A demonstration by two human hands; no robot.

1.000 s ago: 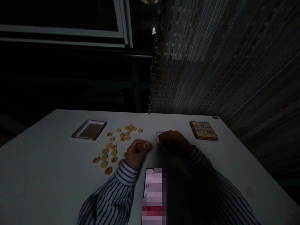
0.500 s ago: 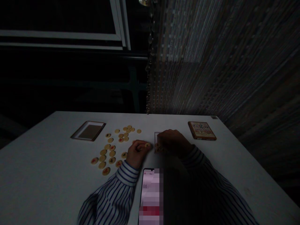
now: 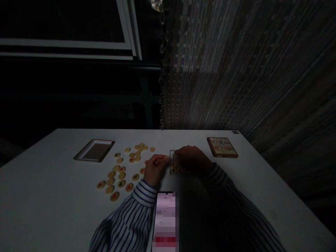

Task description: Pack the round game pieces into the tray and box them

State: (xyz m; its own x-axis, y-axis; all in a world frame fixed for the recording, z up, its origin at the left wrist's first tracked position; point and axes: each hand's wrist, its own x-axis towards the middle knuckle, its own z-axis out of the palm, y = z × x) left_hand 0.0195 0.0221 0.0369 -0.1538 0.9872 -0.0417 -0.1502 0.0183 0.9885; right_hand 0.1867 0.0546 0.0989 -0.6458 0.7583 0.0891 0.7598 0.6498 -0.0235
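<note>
Between the thumb and fingers of my left hand [image 3: 154, 170] is a round wooden Chinese chess piece [image 3: 166, 158], held at the left edge of a small box [image 3: 171, 154]. Over that box hovers my right hand [image 3: 193, 159], dark and curled, with its fingertips hidden. Whatever it may hold cannot be seen. Several chess pieces [image 3: 173, 168] lie inside the near part of the box. To the left of my left hand, loose chess pieces [image 3: 121, 176] are scattered on the white table [image 3: 57, 196], some showing red or black characters, others plain side up.
An open shallow lid or tray [image 3: 83, 151] lies at the back left. A brown printed box [image 3: 222, 147] sits at the back right. Just in front of me is a lit phone [image 3: 164, 220], partly blurred out. A string curtain [image 3: 204, 70] hangs behind the table.
My left hand has brought its piece closer to the box's edge, and the piece is now tilted. My right hand has shifted slightly, uncovering more of the box. The whole view has moved a little.
</note>
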